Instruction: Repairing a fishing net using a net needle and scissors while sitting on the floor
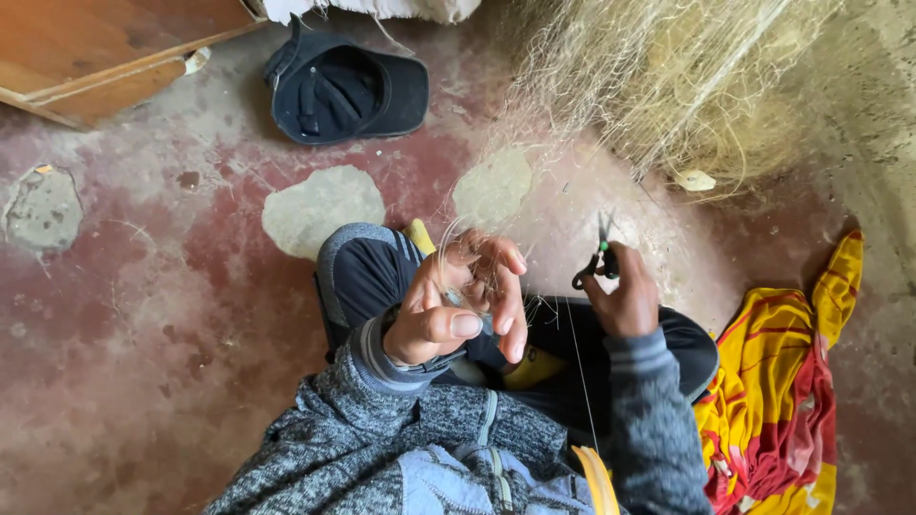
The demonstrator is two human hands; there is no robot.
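My left hand (465,300) is raised over my knee, palm toward me, with fine pale fishing-net strands (474,250) pinched between its fingers. My right hand (625,300) grips a small pair of scissors (598,253) with dark handles, blades pointing up, a little to the right of the left hand. Thin threads run from both hands up to a large heap of pale netting (668,86) at the top right. I sit on the floor in dark trousers and a grey knitted jacket.
A dark cap (348,91) lies upside down on the worn red floor ahead. A wooden board (86,52) is at the top left. A yellow and red cloth (787,401) lies at my right side.
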